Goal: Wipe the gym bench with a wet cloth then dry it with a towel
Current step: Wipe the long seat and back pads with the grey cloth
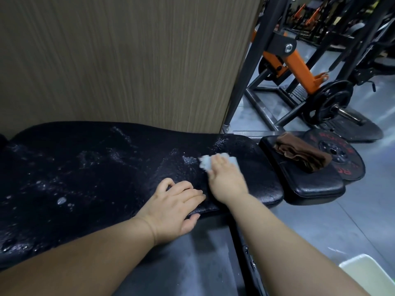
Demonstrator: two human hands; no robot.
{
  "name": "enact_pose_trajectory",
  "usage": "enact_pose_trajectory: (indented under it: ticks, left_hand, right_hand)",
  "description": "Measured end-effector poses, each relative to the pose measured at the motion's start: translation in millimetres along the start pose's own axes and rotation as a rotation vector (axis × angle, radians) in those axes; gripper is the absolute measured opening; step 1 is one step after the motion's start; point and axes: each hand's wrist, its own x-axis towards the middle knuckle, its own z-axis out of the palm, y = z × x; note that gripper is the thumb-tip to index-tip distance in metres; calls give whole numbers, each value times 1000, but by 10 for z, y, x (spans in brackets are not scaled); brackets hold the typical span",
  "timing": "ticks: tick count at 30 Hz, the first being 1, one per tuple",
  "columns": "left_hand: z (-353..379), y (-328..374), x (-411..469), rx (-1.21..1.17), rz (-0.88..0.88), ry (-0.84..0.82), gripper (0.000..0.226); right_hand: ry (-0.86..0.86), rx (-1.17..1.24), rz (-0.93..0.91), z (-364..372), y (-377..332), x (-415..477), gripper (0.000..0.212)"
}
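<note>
The bench [106, 167] runs lengthwise from the left edge of the frame to right of centre, its black pad wet and sudsy; the white cloth [205, 164] lies on it near the right end, under my right hand [226, 180], whose fingers lie fairly flat over it and press down, though blur softens them; my left hand [175, 204] rests on the near edge, fingers straight, just left of the right one. I judge the wet wipe under way; the brown towel [303, 154] sits folded on the seat pad [310, 184] further right, nearer the right hand, beside a weight plate [344, 154].
</note>
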Motion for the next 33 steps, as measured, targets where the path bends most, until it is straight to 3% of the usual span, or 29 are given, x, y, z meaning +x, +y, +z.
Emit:
enact_pose_trajectory:
  ticks: [3, 6, 11, 14, 16, 20, 24, 26, 28, 33]
  left_hand:
    - [-7, 3, 5, 4, 5, -6, 35]
    - [-2, 10, -15, -14, -7, -15, 41]
    - [-8, 25, -14, -35, -5, -33, 43]
    - [-19, 3, -4, -27, -5, -28, 42]
    - [-13, -1, -16, -22, 0, -14, 42]
    - [-10, -1, -10, -15, 14, -11, 40]
    - [-13, -11, -13, -19, 11, -16, 41]
    - [-15, -8, -18, -23, 6, -22, 44]
    - [-3, 5, -23, -21, 8, -34, 44]
    - [-2, -4, -20, -31, 9, -42, 43]
  right_hand:
    - [-71, 59, -187, 52, -261, -12, 51]
    - [-133, 113, -218, 58, 27, 29, 51]
    - [8, 89, 219, 3, 890, 191, 48]
    - [5, -49, 332, -47, 821, 333, 46]
    - [0, -41, 250, -46, 491, 374, 46]
    - [-78, 0, -134, -25, -317, 356, 48]
    - [-138, 69, -302, 56, -343, 394, 50]
    - [-134, 118, -235, 95, -11, 468, 50]
    - [-60, 137, -37, 69, 420, 514, 48]
    - [-27, -50, 319, -73, 910, 685, 43]
